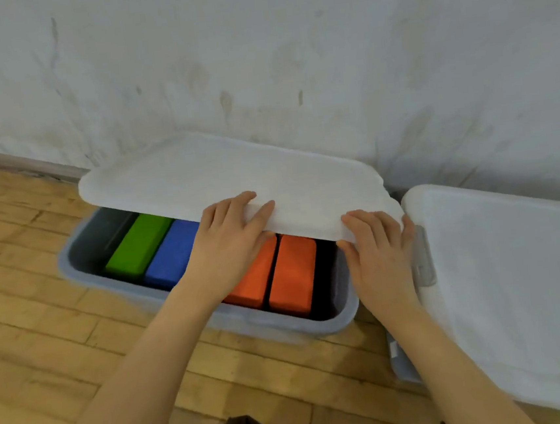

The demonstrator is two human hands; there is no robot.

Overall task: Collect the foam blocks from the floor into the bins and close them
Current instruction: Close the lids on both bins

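Hands both grip white lid [234, 178] by its near edge: left hand [231, 237] at 9 o'clock, right hand [380, 253] at 3, fingers on top, thumbs under. Lid tilted over grey bin [184, 298] on wooden floor [34, 303]; green block [136, 246], blue block [171, 253], two orange blocks [291, 275] inside. Second bin [517, 274] at 3 o'clock, lidded

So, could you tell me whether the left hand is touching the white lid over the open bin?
Touching. The head view shows the left hand gripping the near edge of the white lid, thumb on top and fingers curled beneath it.
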